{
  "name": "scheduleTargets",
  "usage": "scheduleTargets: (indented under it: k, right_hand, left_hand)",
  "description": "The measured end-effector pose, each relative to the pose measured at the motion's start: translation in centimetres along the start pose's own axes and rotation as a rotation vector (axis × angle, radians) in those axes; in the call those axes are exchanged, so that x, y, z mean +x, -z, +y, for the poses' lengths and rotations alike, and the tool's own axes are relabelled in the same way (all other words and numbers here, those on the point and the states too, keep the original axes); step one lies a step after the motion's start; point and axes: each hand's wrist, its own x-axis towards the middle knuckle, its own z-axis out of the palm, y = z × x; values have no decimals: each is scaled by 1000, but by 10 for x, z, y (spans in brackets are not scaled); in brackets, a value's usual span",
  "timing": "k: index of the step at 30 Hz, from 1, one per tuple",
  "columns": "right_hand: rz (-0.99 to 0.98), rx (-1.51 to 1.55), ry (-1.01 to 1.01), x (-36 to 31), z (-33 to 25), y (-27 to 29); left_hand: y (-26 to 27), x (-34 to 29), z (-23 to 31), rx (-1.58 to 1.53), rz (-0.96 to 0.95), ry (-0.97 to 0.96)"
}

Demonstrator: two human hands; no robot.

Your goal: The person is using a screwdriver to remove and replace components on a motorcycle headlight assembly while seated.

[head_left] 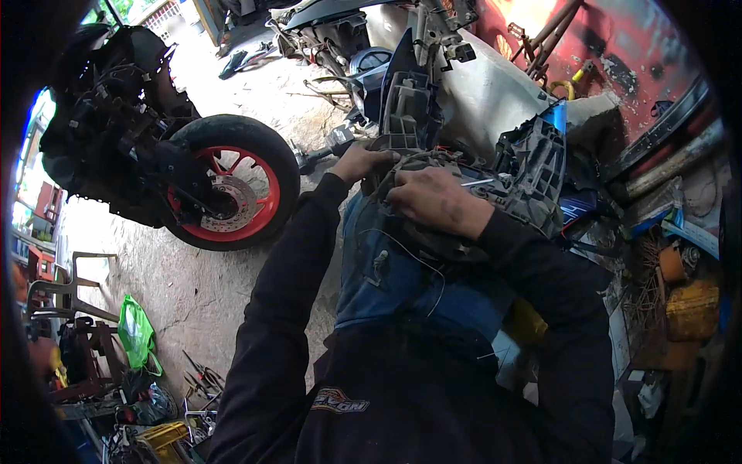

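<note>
A dirty black plastic motorcycle body frame rests across my lap, with a grey-brown wrapped wiring harness along its near edge. My left hand is closed at the left end of the harness, its thumb pressed on it. Just right of it, my right hand is closed with its fingers curled around the same harness; the fingertips are partly hidden. A thin pale rod lies beyond the right hand's knuckles, apart from the grip. A loose thin wire hangs over my blue trousers.
At the left stands a black motorcycle with a red-rimmed wheel. A stripped motorcycle is at the back. Low left are a chair, a green bag and piled parts. A red wall and scrap line the right.
</note>
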Motion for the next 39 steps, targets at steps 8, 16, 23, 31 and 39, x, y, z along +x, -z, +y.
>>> scheduleTargets:
  k: [8,16,23,31,39]
  right_hand:
    - [-221,-249,-83,46,-31,-10]
    - [-228,-213,-109,43,-17,-13]
    - [42,-95,-253,18,12,17]
    - [185,-38,-561,-19,120,57]
    - [79,-74,-583,7,180,-16]
  left_hand:
    - [7,-2,-5,-53,-36,12]
    - [1,-1,1,-10,6,65]
    - [8,2,-20,-37,48,-40]
    - [17,-6,-40,170,123,-96]
    - [17,-57,-29,138,183,-68]
